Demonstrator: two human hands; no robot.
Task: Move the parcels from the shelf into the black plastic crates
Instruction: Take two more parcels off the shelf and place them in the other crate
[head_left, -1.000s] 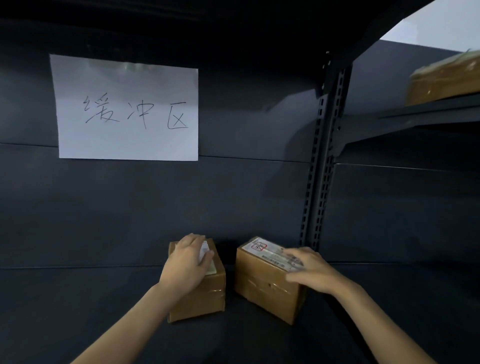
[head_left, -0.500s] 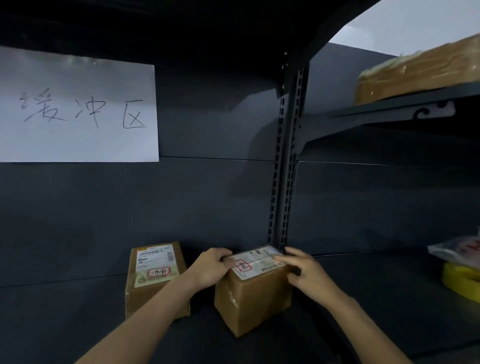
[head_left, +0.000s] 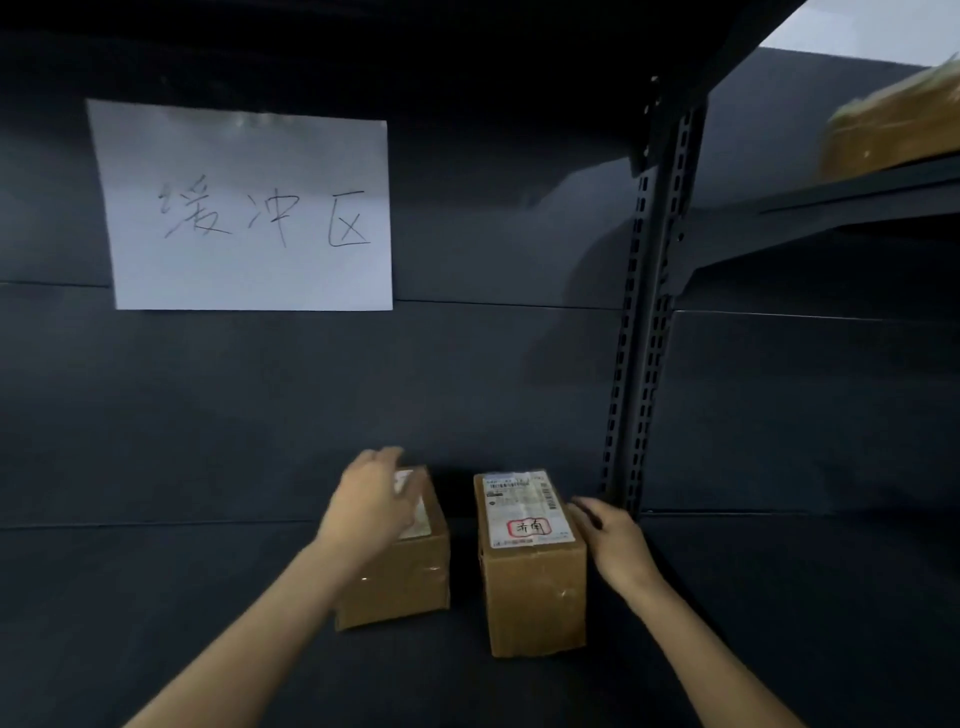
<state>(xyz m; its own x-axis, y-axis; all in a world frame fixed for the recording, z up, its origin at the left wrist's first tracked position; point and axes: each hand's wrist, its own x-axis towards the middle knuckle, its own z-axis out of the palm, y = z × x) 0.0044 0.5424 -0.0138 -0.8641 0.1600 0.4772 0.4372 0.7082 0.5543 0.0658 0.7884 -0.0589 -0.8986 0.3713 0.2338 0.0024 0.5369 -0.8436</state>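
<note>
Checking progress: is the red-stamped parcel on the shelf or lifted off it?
On the shelf: the red-stamped parcel sits flat on it, no gap beneath; the right hand is beside it.

Left of the labelled box (head_left: 532, 587): a narrow gap, then a second box (head_left: 410, 582) just beside it, the left hand (head_left: 371, 501) over its top.
Right of it: the right hand (head_left: 610, 535) against that side; bare shelf floor (head_left: 779, 597) beyond.
Behind it: the back wall (head_left: 467, 389) close; a slotted post (head_left: 634, 364) behind and to the right.
In front: open floor between two forearms.
Above: open height.
</note>
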